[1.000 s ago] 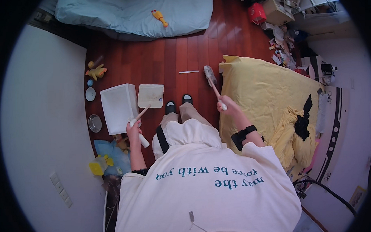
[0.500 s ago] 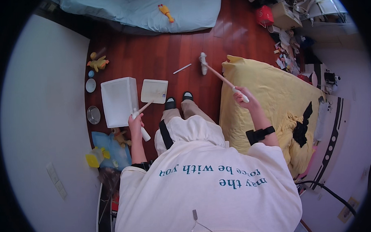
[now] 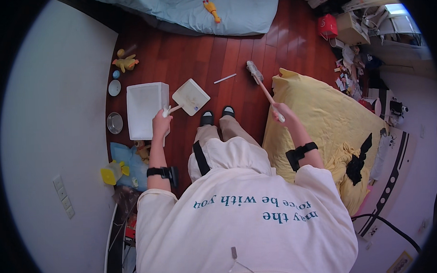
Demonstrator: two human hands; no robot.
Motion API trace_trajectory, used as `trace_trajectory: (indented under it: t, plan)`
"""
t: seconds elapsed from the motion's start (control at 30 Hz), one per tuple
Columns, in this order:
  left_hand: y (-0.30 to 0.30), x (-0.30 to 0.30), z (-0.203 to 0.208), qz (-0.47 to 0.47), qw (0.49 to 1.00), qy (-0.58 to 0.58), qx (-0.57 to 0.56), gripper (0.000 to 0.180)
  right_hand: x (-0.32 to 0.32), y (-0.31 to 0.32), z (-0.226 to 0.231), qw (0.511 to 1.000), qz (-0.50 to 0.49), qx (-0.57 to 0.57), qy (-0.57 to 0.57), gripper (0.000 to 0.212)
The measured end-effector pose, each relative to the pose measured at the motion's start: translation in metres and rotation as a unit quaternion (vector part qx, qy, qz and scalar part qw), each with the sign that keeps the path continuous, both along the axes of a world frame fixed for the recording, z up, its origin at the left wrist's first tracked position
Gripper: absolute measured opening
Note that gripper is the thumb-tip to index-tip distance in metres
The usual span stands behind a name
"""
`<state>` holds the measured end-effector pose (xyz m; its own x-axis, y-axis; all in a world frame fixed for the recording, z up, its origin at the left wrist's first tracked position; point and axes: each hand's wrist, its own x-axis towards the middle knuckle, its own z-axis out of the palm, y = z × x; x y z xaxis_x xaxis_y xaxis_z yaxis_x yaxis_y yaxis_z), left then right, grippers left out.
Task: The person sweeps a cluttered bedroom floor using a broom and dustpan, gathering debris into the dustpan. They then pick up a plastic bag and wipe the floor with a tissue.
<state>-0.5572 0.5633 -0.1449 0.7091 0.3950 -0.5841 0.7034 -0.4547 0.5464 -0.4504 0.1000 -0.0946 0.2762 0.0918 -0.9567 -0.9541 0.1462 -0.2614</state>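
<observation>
My left hand [image 3: 162, 123] is closed round the handle of a white long-handled dustpan [image 3: 191, 97], whose flat pan hangs tilted over the floor ahead of my feet. In my right hand [image 3: 281, 113] is the pale pink handle of a broom [image 3: 254, 71]; its whitish head points away from me, left of the yellow-covered bed. Between pan and broom head, a thin white stick [image 3: 225, 78] lies on the floor. Just beyond my left hand, a white foam box [image 3: 145, 110] stands beside the dustpan.
The yellow-covered bed [image 3: 313, 104] fills the right side, with black cloth on it. A light-blue bed [image 3: 243, 13] with a rubber chicken [image 3: 211, 10] is at the far side. Along the left wall are a metal bowl [image 3: 114, 123], a white bowl [image 3: 114, 87] and a plush toy [image 3: 125, 63].
My left hand has moved forward, and the dustpan has turned so its corner points away. The broom head has swung slightly, its handle now steeper. The whole view has shifted a little.
</observation>
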Motion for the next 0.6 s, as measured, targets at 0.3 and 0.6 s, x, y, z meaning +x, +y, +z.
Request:
trace_trajectory:
  t: [0.3, 0.6]
  plan:
    - [0.017, 0.090, -0.014, -0.201, 0.978, -0.035, 0.034, 0.031, 0.015, -0.045, 0.014, 0.989, -0.075, 0.074, 0.105, 0.011]
    - [0.021, 0.146, -0.007, -0.246, 0.965, -0.030, 0.082, 0.027, 0.022, 0.036, 0.017, 0.998, 0.010, 0.052, 0.022, 0.007]
